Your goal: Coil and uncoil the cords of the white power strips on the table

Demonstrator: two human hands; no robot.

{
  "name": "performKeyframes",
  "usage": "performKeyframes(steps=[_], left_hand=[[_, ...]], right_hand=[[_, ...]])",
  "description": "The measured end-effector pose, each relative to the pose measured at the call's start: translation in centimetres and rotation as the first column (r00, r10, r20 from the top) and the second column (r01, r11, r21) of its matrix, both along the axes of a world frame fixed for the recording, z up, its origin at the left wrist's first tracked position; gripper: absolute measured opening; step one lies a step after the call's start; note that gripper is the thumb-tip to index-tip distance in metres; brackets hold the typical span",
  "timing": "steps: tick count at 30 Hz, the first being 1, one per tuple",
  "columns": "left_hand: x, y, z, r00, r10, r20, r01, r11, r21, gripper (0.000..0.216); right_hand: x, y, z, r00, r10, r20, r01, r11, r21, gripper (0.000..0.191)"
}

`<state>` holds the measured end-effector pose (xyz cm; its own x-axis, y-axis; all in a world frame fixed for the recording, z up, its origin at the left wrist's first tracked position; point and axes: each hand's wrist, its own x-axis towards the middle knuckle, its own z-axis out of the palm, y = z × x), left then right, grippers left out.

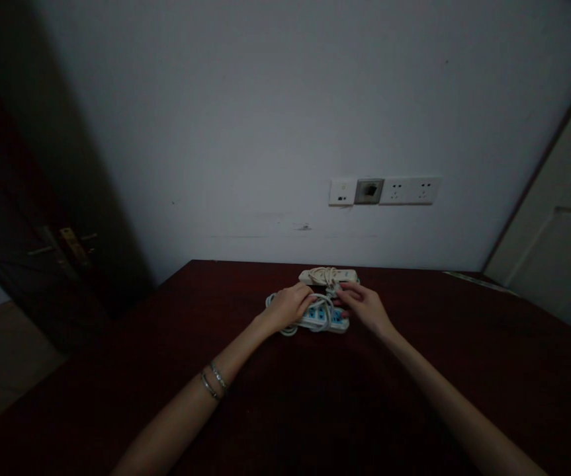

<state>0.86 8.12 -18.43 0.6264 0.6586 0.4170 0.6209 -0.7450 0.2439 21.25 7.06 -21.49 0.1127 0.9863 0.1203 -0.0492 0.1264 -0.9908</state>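
Note:
A white power strip with blue sockets (343, 325) lies on the dark red table, its pale cord (289, 330) looped around it. My left hand (289, 308) is closed over the strip's left part, hiding that end. At its right side, my right hand (363, 307) pinches a whitish piece of the cord, perhaps its plug; the fingers partly cover it. Just behind lies a second, cream power strip (349, 274) with its own cord (322, 274) bundled on top. Two bracelets (213, 381) circle my left forearm.
The dark red table (190, 317) meets a pale wall (245, 132). Wall sockets and switch plates (409, 191) sit above its back edge. A dark door with a handle (69, 244) stands at left, and a white door (563, 218) at right.

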Motion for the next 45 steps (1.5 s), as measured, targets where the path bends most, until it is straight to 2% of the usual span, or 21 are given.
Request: performKeyframes(steps=[5, 8, 15, 21, 25, 29, 35, 40, 42, 45], left_hand=[[0.1, -0.1, -0.2, 0.999, 0.038, 0.023, -0.038, 0.999, 0.015, 0.033], [0.1, 0.0, -0.3, 0.999, 0.051, 0.002, -0.050, 0.999, -0.013, 0.034], [-0.5, 0.3, 0.2, 0.995, -0.060, -0.083, 0.056, 0.997, -0.046, 0.033], [-1.2, 1.0, 0.8, 0.996, -0.079, -0.035, 0.074, 0.989, -0.131, 0.031], [-1.8, 1.4, 1.3, 0.997, -0.077, -0.006, 0.074, 0.980, -0.183, 0.035], [-3.4, 2.9, 0.9, 0.995, -0.069, 0.077, 0.088, 0.956, -0.281, 0.034], [-5.4, 5.5, -1.4, 0.996, -0.088, -0.031, 0.058, 0.845, -0.532, 0.043], [-5.5, 5.9, -1.4, 0.979, -0.117, -0.164, -0.004, 0.804, -0.595, 0.047], [-5.5, 5.9, -1.3, 0.970, -0.144, -0.197, -0.002, 0.802, -0.597, 0.043], [-5.2, 5.6, -1.5, 0.969, -0.118, -0.218, -0.031, 0.815, -0.579, 0.044]], right_hand=[[-0.6, -0.4, 0.3, 0.999, 0.003, 0.037, -0.004, 1.000, 0.007, 0.032], [-0.6, -0.3, 0.2, 0.999, 0.002, 0.039, -0.001, 0.999, -0.033, 0.032], [-0.6, -0.2, -0.2, 1.000, 0.013, 0.005, -0.012, 0.996, -0.083, 0.025], [-0.7, -0.4, 0.2, 0.993, 0.049, 0.103, -0.037, 0.993, -0.114, 0.030], [-0.9, -0.4, -0.1, 0.992, 0.100, 0.079, -0.091, 0.990, -0.106, 0.035], [-1.1, -0.4, -0.3, 0.996, 0.080, 0.023, -0.077, 0.991, -0.109, 0.037], [-1.4, -0.4, -0.2, 0.999, 0.049, -0.012, -0.050, 0.990, -0.128, 0.033], [-1.7, -0.6, -0.2, 0.991, 0.102, -0.092, -0.112, 0.988, -0.111, 0.036], [-1.8, -0.7, -0.2, 0.987, 0.121, -0.102, -0.131, 0.987, -0.098, 0.037], [-1.8, -0.8, 0.0, 0.988, 0.122, -0.094, -0.131, 0.987, -0.091, 0.040]])
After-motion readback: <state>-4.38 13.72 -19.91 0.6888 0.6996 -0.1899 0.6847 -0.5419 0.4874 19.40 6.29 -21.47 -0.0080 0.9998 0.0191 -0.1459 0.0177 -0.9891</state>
